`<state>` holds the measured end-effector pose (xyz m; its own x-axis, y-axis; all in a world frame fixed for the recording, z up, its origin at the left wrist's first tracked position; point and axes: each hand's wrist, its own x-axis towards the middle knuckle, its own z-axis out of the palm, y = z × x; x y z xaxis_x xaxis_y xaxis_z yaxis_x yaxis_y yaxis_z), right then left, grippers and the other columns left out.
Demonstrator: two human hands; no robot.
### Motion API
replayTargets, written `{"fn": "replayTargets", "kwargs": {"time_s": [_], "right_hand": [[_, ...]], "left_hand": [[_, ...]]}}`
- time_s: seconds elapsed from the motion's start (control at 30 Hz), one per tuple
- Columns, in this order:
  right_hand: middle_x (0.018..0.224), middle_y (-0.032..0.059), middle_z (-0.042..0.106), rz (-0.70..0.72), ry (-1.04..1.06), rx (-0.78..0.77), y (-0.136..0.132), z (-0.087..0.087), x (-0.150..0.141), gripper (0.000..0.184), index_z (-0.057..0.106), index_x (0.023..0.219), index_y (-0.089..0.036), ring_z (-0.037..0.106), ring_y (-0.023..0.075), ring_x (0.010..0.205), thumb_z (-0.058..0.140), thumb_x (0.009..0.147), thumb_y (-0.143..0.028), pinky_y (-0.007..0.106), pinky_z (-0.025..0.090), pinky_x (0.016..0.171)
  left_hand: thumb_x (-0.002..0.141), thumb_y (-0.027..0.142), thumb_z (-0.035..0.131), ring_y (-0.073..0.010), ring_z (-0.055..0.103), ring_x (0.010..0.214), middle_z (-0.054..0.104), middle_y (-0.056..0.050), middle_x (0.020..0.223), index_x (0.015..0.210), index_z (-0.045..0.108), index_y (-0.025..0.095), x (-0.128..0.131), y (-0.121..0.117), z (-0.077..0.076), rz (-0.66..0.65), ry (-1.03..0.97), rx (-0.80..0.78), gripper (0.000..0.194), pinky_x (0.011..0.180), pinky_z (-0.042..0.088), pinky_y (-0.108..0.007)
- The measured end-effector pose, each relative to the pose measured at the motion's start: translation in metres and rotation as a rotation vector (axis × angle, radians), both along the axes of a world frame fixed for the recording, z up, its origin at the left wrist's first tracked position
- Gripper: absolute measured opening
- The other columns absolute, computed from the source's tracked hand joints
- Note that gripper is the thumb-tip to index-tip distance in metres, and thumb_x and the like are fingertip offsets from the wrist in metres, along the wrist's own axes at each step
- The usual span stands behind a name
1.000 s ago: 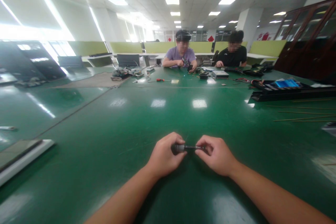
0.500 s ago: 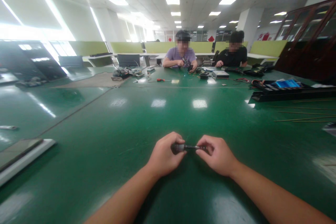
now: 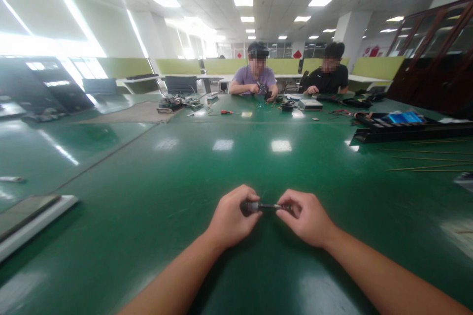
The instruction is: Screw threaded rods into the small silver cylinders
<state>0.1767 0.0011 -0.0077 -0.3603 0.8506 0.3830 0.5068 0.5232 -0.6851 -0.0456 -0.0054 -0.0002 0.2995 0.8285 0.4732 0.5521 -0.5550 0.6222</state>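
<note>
Just above the green table, both of my hands hold a slim dark rod-shaped tool (image 3: 269, 206) level between them. It has a thicker greyish part at its left end and a thin dark shaft; its exact kind is too small to make out. My left hand (image 3: 233, 216) pinches the thick end between thumb and fingers. At the other end, my right hand (image 3: 305, 216) pinches the shaft's tip with thumb and forefinger. The fingers partly hide both ends.
The green table (image 3: 207, 167) stretches far ahead. A white-edged flat panel (image 3: 40, 221) lies at left. Thin rods (image 3: 432, 159) and a black tray (image 3: 406, 130) are on the right. A red screwdriver (image 3: 226, 112) and electronic parts (image 3: 173, 103) lie farther off. Two people (image 3: 254, 78) sit opposite.
My hands and the slim tool stay practically still. Across the table, the person in black has shifted their head slightly.
</note>
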Motion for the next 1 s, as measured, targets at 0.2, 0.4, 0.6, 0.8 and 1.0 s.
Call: {"fn": "replayTargets", "kwargs": {"time_s": [0.2,0.4,0.6,0.8,1.0], "right_hand": [[0.052,-0.0054,0.047,0.002,-0.005,0.003,0.0009,0.0001,-0.0002,0.004,0.064,0.077,-0.018,0.038,0.01,0.047,0.064,0.078,-0.022,0.023,0.03,0.051],[0.052,-0.0054,0.047,-0.003,-0.008,0.005,0.0006,0.0005,-0.0001,0.005,0.064,0.077,-0.018,0.037,0.01,0.047,0.063,0.078,-0.023,0.023,0.029,0.051],[0.051,-0.0059,0.045,-0.008,-0.005,-0.002,0.0005,-0.0004,0.0004,0.006,0.065,0.077,-0.018,0.037,0.01,0.047,0.063,0.078,-0.023,0.023,0.029,0.051],[0.05,-0.0058,0.045,-0.003,0.005,-0.012,0.0017,-0.0009,0.0013,0.005,0.065,0.077,-0.018,0.037,0.01,0.046,0.063,0.077,-0.023,0.023,0.029,0.05],[0.051,-0.0053,0.047,-0.009,0.005,-0.007,0.0015,0.0,0.0012,0.005,0.064,0.076,-0.018,0.038,0.0102,0.046,0.063,0.077,-0.023,0.023,0.03,0.05]], "left_hand": [[0.072,0.011,0.069,-0.0184,0.06,0.082,0.064,-0.004,0.091,0.087,0.059,0.019,-0.0005,0.0004,0.0009,0.004,0.004,0.002,0.02,0.075,0.048,-0.031],[0.072,0.01,0.069,-0.018,0.06,0.082,0.064,-0.004,0.09,0.087,0.06,0.019,-0.0008,0.0004,0.0011,0.008,0.013,-0.004,0.02,0.074,0.047,-0.031],[0.071,0.01,0.069,-0.0176,0.06,0.082,0.063,-0.003,0.09,0.087,0.059,0.018,-0.0006,-0.0003,0.0013,0.011,0.004,-0.006,0.02,0.075,0.047,-0.031],[0.071,0.009,0.069,-0.0178,0.06,0.081,0.064,-0.004,0.09,0.088,0.059,0.018,-0.0007,0.0006,0.0007,0.01,0.007,-0.006,0.021,0.074,0.048,-0.03],[0.071,0.01,0.069,-0.0177,0.061,0.082,0.064,-0.003,0.09,0.087,0.059,0.018,-0.0009,0.0004,0.0007,0.009,0.002,-0.003,0.021,0.075,0.048,-0.03]]}}
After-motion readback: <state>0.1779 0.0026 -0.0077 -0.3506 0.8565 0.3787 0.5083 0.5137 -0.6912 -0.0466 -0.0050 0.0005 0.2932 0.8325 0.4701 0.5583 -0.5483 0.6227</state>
